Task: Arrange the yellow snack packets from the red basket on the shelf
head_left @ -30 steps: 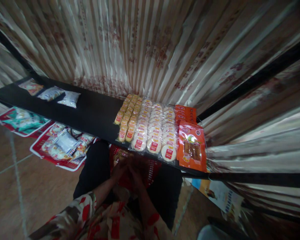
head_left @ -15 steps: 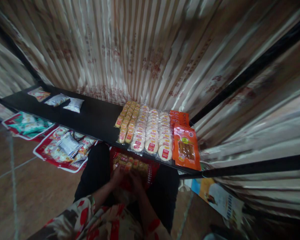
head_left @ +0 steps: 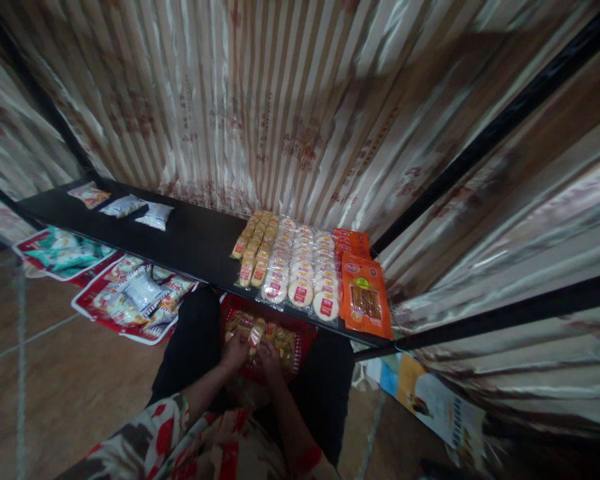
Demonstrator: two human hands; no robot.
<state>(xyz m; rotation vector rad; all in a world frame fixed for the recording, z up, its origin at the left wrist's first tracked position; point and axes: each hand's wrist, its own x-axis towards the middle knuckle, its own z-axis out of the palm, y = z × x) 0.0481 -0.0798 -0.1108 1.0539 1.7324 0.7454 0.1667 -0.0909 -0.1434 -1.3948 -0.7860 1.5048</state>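
Note:
Between my knees is a red basket (head_left: 307, 333) with several golden, clear-wrapped snack packets inside. A wrapped snack packet (head_left: 255, 334), golden with a pale and red label, is held up over it between my two hands. My left hand (head_left: 235, 351) has its fingers closed on the packet's left side. My right hand (head_left: 269, 358) pinches the packet from the right. Just ahead on the black shelf stand rows of similar golden wrapped snacks (head_left: 253, 250), beside rows of round white wrapped crackers (head_left: 300, 267).
Orange snack pouches (head_left: 366, 297) lie at the black shelf's (head_left: 190, 243) right end, white packets (head_left: 155, 216) toward its left. Red baskets with white rims (head_left: 87, 313) hold more packets on the floor. Dark metal posts (head_left: 460, 160) and a striped curtain (head_left: 280, 100) enclose the shelf.
The wrapped snack packet between my hands has come up clearer above the basket. My hands have shifted only slightly. The view has moved a little.

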